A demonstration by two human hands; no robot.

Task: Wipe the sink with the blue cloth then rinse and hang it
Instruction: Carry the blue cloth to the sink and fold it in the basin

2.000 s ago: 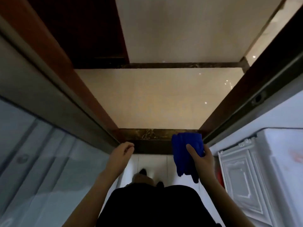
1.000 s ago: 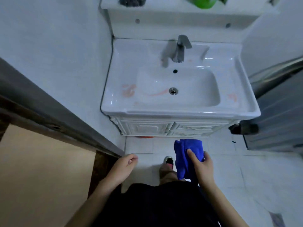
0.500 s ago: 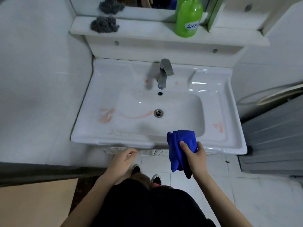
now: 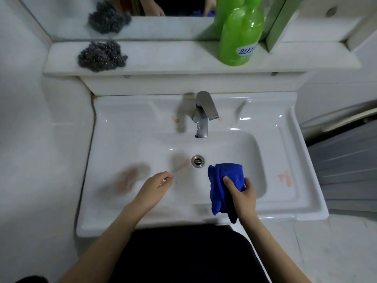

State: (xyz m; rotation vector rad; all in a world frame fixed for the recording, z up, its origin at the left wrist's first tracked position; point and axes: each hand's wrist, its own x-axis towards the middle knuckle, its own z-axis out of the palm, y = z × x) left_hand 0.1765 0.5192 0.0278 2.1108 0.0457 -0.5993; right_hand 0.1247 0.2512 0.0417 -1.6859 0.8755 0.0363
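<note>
Blue cloth (image 4: pixel 225 180) hangs bunched over the front right of the sink (image 4: pixel 122 127), gripped by fingers of the right hand (image 4: pixel 241 198) (thumb on top); the left hand (image 4: pixel 155 187) is loosely curled, holding nothing.

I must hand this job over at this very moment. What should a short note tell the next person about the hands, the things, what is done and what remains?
Left hand: loosely curled, holds nothing, over the basin left of the drain.
Right hand: grips the bunched blue cloth over the basin, right of the drain.
Sink: orange marks on the right ledge, beside the drain and near the faucet; no water seen running.
Done: cloth brought to the sink.
Left: wipe the marks, rinse the cloth, hang it; no hanging place is in view.
</note>
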